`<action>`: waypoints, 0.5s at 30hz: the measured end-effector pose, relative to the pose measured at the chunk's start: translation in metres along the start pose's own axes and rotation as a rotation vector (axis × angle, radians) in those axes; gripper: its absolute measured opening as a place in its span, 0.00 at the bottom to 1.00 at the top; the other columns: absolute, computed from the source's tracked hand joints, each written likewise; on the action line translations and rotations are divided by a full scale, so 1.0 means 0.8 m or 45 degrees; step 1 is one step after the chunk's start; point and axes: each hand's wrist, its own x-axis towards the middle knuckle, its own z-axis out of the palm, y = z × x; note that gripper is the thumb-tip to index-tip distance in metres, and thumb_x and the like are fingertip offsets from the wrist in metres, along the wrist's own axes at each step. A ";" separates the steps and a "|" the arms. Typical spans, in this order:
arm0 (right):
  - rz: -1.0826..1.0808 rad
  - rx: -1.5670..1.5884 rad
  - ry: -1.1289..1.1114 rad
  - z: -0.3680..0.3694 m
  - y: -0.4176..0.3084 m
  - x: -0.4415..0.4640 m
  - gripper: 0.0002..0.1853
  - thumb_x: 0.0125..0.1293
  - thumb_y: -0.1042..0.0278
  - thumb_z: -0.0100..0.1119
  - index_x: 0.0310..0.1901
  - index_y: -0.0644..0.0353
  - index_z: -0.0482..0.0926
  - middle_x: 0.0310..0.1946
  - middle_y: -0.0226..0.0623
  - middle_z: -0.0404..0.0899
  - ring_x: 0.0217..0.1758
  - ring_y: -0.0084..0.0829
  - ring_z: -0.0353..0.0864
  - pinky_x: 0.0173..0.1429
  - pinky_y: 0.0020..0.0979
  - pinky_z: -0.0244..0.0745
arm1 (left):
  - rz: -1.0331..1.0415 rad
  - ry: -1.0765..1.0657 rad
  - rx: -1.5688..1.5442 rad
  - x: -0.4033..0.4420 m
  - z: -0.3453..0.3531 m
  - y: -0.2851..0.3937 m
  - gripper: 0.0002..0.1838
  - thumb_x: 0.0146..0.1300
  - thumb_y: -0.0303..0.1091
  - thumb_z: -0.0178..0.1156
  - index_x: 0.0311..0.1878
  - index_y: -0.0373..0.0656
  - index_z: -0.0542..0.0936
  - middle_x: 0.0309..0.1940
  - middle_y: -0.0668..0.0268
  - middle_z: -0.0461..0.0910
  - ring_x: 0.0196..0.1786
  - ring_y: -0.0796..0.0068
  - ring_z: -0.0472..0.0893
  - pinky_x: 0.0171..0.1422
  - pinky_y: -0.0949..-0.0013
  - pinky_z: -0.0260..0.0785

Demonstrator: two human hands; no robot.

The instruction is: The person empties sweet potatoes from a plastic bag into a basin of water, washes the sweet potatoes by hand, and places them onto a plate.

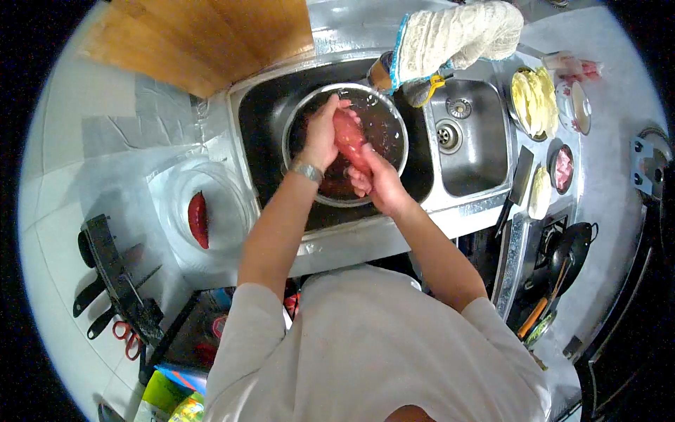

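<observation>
A large red-skinned sweet potato [349, 139] is held over a round metal basin [403, 144] of water in the left sink bowl. My left hand [323, 133] grips its upper left side, with a watch on the wrist. Around its lower right end are the fingers of my right hand [381, 181]. The water looks dark, and what lies under it is hard to make out. A smaller red sweet potato [199, 219] lies in a clear round bowl [169, 204] left of the sink.
A wooden board [204, 42] stands behind the sink. White cloth gloves [460, 39] hang near the tap. Right are cabbage leaves [534, 102], a cleaver [521, 176], a meat bowl [563, 169] and a wok [575, 257]. A knife rack [116, 274] and red scissors [127, 340] are left.
</observation>
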 end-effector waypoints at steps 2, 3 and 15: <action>0.094 0.243 0.030 -0.010 -0.012 0.007 0.26 0.75 0.37 0.37 0.43 0.54 0.73 0.25 0.27 0.71 0.21 0.18 0.60 0.25 0.23 0.54 | 0.224 -0.034 -0.023 -0.024 0.028 -0.013 0.15 0.70 0.41 0.58 0.53 0.41 0.75 0.37 0.63 0.80 0.39 0.70 0.80 0.48 0.66 0.75; 0.042 0.256 -0.031 -0.011 -0.012 0.009 0.27 0.77 0.39 0.34 0.41 0.54 0.74 0.25 0.28 0.73 0.19 0.18 0.60 0.23 0.23 0.53 | 0.368 0.048 0.173 -0.041 0.045 -0.021 0.17 0.69 0.37 0.58 0.58 0.42 0.72 0.40 0.63 0.79 0.41 0.72 0.80 0.47 0.67 0.75; -0.918 -1.580 0.445 -0.017 -0.002 -0.023 0.30 0.72 0.54 0.52 0.69 0.59 0.61 0.56 0.58 0.75 0.51 0.57 0.80 0.52 0.47 0.77 | 0.304 0.148 0.155 -0.070 0.058 -0.033 0.22 0.64 0.37 0.66 0.56 0.43 0.69 0.44 0.65 0.77 0.46 0.71 0.78 0.51 0.66 0.73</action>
